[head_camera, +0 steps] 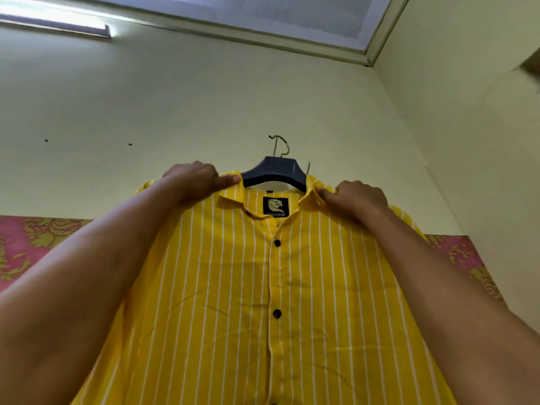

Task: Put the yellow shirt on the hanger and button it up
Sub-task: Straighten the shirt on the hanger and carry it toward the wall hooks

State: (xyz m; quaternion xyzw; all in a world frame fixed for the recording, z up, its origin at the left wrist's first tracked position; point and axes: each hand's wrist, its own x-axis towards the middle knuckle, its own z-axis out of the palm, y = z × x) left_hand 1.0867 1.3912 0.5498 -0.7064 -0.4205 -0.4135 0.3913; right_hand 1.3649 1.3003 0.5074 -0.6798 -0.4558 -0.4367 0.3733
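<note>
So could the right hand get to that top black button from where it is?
Probably yes. The right hand grips the collar of the yellow shirt just up and to the side of the top button, with only flat fabric between them. It would have to let go of the collar first.

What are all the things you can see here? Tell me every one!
yellow shirt: one, yellow with white stripes, on the hanger, filling the middle and bottom
buttons: two in full view, black, down the shirt front, both done up; a third peeks in at the bottom edge
label: one, black with a pale bird head, inside the collar
hanger: one, dark blue with a metal hook, on the wall above the shirt
tube light: one, white, top left
patterned cloth: pink with green, low on both sides
left hand: one, grips the shirt's shoulder by the collar
right hand: one, pinches the collar on the other side
</note>
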